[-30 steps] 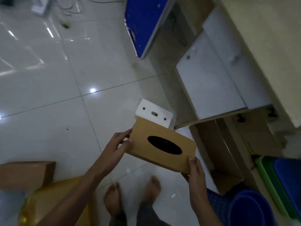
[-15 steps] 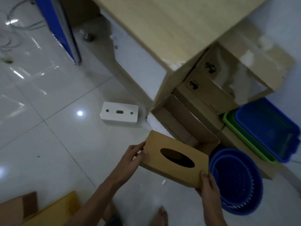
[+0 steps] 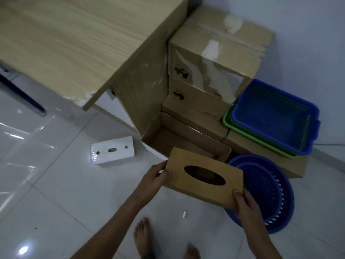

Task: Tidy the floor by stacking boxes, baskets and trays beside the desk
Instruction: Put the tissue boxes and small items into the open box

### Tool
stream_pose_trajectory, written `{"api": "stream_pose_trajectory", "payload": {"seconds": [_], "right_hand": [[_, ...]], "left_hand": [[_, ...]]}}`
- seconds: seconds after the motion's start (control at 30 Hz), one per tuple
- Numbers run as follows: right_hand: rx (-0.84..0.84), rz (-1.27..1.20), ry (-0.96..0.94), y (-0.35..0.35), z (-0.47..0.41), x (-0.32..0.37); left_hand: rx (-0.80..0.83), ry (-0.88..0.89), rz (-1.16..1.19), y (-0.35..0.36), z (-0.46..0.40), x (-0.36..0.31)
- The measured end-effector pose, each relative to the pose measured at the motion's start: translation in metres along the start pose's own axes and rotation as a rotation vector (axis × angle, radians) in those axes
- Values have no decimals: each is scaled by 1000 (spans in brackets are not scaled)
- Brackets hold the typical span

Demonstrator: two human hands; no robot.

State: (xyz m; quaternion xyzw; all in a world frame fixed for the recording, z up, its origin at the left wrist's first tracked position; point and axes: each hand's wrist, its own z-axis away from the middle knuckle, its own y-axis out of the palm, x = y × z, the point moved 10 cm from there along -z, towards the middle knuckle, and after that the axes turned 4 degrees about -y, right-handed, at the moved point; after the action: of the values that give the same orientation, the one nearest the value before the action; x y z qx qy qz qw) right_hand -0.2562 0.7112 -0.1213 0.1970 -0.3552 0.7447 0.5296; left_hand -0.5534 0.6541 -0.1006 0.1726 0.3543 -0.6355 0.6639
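I hold a tan wooden tissue box (image 3: 205, 176) with an oval slot in its top, level above the floor. My left hand (image 3: 153, 179) grips its left end and my right hand (image 3: 244, 204) grips its near right corner. Just beyond it an open cardboard box (image 3: 186, 139) stands on the floor against the wooden desk (image 3: 74, 43). Closed cardboard boxes (image 3: 212, 68) are stacked beside the desk. To their right a blue rectangular basket (image 3: 276, 116) nests in a green one (image 3: 229, 122) on a low carton. Round blue baskets (image 3: 268, 193) lie on the floor under my right hand.
A white tissue box (image 3: 112, 150) lies on the glossy white tile floor left of the open carton. A dark chair leg (image 3: 24, 96) crosses at far left. The wall (image 3: 298, 34) closes off the right side. My bare feet (image 3: 143, 238) stand at the bottom.
My view has swung right and closer to the stack beside the desk. The tan tissue box has moved with my hands toward the open carton and the round baskets.
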Motion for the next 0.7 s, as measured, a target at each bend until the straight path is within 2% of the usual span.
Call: {"api": "stream_pose_trajectory", "payload": {"seconds": [0.23, 0.5, 0.63, 0.7], "right_hand": [[113, 5, -94, 40, -52, 11], [33, 104, -224, 58, -136, 49], [14, 201, -229, 66, -176, 57], [24, 175, -228, 70, -192, 57]], "left_hand": [[-15, -24, 21, -21, -71, -6], [43, -95, 61, -10, -151, 15], [45, -161, 157, 3, -172, 38], [49, -160, 196, 8, -182, 43]]}}
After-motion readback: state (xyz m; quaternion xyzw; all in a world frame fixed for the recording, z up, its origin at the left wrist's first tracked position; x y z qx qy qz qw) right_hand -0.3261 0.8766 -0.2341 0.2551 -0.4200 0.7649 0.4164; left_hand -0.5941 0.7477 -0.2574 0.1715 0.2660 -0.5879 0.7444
